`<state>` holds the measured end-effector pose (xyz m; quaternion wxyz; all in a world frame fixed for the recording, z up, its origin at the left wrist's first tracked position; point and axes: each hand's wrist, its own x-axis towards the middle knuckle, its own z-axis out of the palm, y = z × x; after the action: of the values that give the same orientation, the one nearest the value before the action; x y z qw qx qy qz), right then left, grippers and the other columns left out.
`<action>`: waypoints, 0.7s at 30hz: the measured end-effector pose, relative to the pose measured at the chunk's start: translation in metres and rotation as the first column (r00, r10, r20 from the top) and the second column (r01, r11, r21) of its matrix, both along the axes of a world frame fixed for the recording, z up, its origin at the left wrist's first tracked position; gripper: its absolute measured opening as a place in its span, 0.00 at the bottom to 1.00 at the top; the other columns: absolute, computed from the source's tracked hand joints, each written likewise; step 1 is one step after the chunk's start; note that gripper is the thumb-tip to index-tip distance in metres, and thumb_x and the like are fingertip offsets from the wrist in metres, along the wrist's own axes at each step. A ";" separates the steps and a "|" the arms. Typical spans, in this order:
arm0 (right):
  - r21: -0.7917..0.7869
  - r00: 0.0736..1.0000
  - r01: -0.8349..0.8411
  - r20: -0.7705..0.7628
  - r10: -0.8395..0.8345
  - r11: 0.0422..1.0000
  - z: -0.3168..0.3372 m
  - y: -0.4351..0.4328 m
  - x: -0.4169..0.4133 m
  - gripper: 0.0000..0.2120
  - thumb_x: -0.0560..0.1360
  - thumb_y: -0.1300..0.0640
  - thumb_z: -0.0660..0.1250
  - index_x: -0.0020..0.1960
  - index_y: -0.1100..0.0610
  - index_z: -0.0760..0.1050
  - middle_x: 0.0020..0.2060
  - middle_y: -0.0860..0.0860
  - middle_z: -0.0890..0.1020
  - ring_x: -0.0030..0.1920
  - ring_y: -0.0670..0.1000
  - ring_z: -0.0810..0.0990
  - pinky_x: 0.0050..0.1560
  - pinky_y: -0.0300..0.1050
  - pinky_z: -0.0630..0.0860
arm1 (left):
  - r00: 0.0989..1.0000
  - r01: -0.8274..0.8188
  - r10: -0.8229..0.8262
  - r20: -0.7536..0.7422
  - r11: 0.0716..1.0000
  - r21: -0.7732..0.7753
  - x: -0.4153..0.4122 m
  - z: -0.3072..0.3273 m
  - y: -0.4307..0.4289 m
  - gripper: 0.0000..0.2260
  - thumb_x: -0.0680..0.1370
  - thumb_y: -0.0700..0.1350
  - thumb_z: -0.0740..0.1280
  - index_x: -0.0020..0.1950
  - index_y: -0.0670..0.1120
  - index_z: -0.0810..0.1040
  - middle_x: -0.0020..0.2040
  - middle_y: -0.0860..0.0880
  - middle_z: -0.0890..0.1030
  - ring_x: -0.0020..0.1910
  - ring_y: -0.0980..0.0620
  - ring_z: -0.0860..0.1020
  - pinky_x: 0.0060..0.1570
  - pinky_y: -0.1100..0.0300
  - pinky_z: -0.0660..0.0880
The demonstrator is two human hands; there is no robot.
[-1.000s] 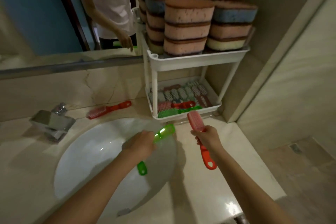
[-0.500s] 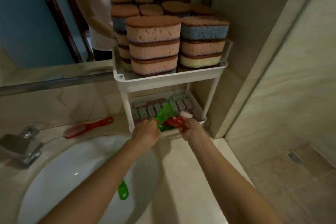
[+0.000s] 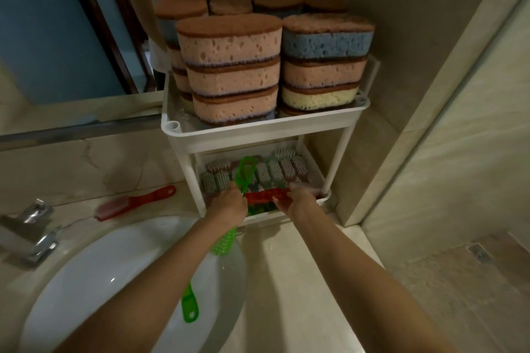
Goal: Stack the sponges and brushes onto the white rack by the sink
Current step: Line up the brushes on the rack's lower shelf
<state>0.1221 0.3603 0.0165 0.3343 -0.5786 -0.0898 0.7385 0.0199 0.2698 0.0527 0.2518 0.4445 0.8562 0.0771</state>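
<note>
The white rack (image 3: 258,130) stands on the counter behind the sink. Stacked pink, blue and yellow sponges (image 3: 229,71) fill its top tier. Several brushes (image 3: 275,170) lie bristles-up in the lower tier. My left hand (image 3: 229,206) grips a green brush (image 3: 245,172) whose end sticks up over the lower tier. A green bristle head and handle (image 3: 190,306) also show under my left forearm; whether they belong to the same brush is unclear. My right hand (image 3: 298,200) holds a red brush (image 3: 266,195) sideways at the lower tier's front edge. Another red brush (image 3: 134,202) lies on the counter.
The white sink basin (image 3: 114,281) sits below my arms, with a chrome faucet (image 3: 31,226) at the left. A mirror behind reflects a person. A tiled wall closes in right of the rack, and the floor with a drain (image 3: 479,252) lies lower right.
Both hands moved forward from over the sink to the rack's lower tier. The red brush went from upright to lying sideways at the tier's front. The view came closer to the rack.
</note>
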 end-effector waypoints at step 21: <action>0.023 0.013 -0.993 0.996 -0.093 0.112 -0.002 -0.004 0.012 0.15 0.78 0.57 0.57 0.62 0.59 0.73 0.63 0.59 0.72 0.67 0.58 0.66 0.65 0.53 0.67 | 0.998 -0.049 0.048 0.034 0.997 0.051 -0.020 -0.025 0.002 0.16 0.81 0.46 0.54 0.58 0.36 0.72 0.55 0.35 0.79 0.55 0.38 0.78 0.51 0.52 0.73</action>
<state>0.1346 0.3564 0.0143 0.0820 -0.4911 -0.8518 0.1632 0.0003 0.2719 0.0277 0.2523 0.4287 0.8601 0.1128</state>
